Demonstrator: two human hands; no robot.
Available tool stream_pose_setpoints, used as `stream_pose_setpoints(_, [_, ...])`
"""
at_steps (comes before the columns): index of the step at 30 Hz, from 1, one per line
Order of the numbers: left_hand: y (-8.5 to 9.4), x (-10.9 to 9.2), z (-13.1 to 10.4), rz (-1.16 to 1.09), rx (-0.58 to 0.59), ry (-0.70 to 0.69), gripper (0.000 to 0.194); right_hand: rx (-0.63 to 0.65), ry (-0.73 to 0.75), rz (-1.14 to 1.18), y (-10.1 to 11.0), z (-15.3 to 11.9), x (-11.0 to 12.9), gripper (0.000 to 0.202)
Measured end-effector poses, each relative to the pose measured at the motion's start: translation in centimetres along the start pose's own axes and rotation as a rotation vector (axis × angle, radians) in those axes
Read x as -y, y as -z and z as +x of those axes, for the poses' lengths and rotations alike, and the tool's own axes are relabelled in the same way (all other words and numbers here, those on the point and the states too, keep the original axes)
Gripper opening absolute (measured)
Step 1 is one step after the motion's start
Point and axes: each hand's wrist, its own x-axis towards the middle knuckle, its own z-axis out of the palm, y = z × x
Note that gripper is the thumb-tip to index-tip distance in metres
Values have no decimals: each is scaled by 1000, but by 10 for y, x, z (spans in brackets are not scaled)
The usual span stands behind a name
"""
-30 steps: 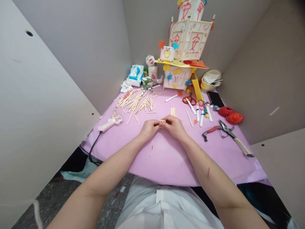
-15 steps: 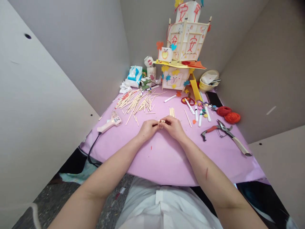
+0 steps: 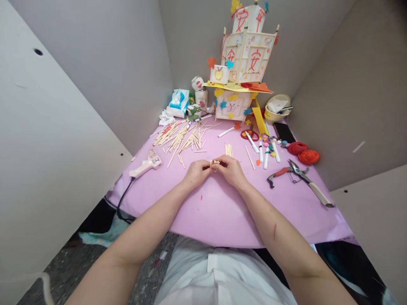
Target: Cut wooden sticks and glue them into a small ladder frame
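Observation:
Between my hands, over the middle of the pink cloth, is a small bundle of short wooden sticks (image 3: 215, 162), its pale ends showing. The fingers of my left hand (image 3: 197, 173) close on its left side. My right hand (image 3: 231, 169) pinches it from the right, and much of the bundle is hidden by the fingers. Just beyond my right hand lies a short row of cut wooden sticks (image 3: 229, 150). One lone stick (image 3: 249, 157) rests to the right of that row. Farther left spreads a loose pile of wooden sticks (image 3: 181, 134).
A pink glue gun (image 3: 146, 164) lies at left, its cord over the edge. Pruning shears (image 3: 305, 182), red yarn balls (image 3: 308, 156) and white markers (image 3: 266, 157) are at right. Behind stands a decorated paper-and-stick tower (image 3: 243, 59) beside a tissue pack (image 3: 179, 102) and a yellow tub (image 3: 276, 115).
Both hands stay almost in place, with only slight finger movement around the stick bundle. The whole view has shifted very slightly.

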Motion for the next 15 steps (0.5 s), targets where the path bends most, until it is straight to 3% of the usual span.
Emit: stream_pose_setpoints(15, [-4, 6, 2, -30, -11, -54, 13, 27, -31, 45, -1, 1, -2, 14])
